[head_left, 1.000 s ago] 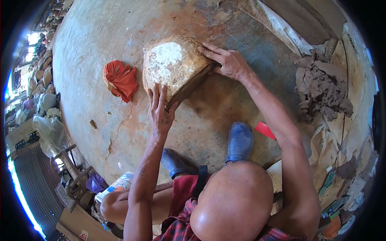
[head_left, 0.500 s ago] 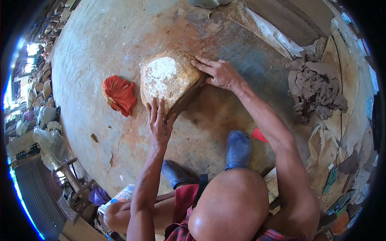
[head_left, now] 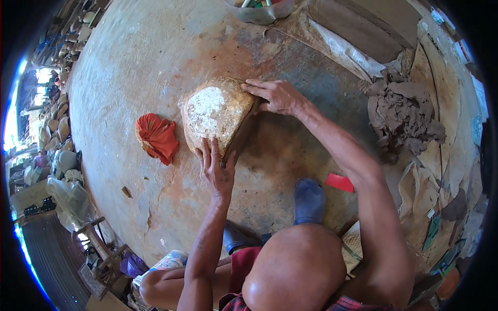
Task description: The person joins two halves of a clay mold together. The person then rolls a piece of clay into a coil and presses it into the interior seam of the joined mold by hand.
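Note:
A large rough, stone-like block [head_left: 233, 111], tan-brown with a chalky white patch on top, is tilted over the concrete floor. Its darker side faces me and to the right, above a shadow. My left hand [head_left: 215, 166] grips the near edge, fingers lying over the top and thumb against the side. At the far right corner, my right hand [head_left: 275, 97] has its fingers on the upper edge and its thumb lower down the side. Whether the block's underside touches the floor is hidden. Just left of it lies a bunched orange-red cloth [head_left: 157, 139].
A heap of wet brown clay [head_left: 402, 114] sits on sheeting at the right. Behind it is a long clay slab [head_left: 358, 33]. A basin [head_left: 259, 13] stands at the far edge. Near my blue shoe [head_left: 309, 201] lies a flat red piece [head_left: 340, 182]. Pottery [head_left: 62, 129] lines the left.
The block has turned and tilted slightly, showing a steeper right side, with both hands still on it. The whole view has shifted, bringing more of the far basin into sight.

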The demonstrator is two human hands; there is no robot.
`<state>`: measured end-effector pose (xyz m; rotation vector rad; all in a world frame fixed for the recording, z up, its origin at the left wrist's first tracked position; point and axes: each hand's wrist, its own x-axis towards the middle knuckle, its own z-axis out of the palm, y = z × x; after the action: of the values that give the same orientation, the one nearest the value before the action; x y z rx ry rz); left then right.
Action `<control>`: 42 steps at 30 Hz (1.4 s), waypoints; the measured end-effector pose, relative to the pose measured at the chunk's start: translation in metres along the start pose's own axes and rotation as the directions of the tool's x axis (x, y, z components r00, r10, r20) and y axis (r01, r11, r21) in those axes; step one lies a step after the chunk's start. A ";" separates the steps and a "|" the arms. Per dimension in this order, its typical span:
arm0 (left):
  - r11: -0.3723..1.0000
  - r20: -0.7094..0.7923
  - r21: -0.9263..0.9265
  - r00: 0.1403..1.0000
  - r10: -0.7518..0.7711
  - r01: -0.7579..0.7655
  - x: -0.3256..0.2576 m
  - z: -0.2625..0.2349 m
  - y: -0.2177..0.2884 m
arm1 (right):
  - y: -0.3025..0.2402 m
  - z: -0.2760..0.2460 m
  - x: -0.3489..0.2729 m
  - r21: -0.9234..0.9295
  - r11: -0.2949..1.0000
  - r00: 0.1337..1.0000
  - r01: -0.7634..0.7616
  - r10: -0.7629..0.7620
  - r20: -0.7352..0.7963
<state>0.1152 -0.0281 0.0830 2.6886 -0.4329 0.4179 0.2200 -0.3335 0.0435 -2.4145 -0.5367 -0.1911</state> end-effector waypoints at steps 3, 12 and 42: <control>1.000 -0.048 -0.010 0.999 0.001 -0.001 0.001 0.010 0.004 | 0.014 -0.001 0.016 -0.019 0.999 0.998 0.039 -0.038 0.041; 0.924 0.148 -0.010 0.915 -0.376 0.381 0.058 -0.028 0.050 | 0.018 0.010 0.011 0.275 0.949 0.988 -0.152 0.153 0.019; 0.972 0.049 -0.103 0.977 -0.207 0.212 0.128 0.036 0.012 | -0.064 0.064 -0.030 0.493 0.856 0.691 -0.153 0.449 -0.566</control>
<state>0.2354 -0.0844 0.0995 2.6054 -0.1731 0.2739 0.1653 -0.2582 0.0223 -1.7985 0.1684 -0.6930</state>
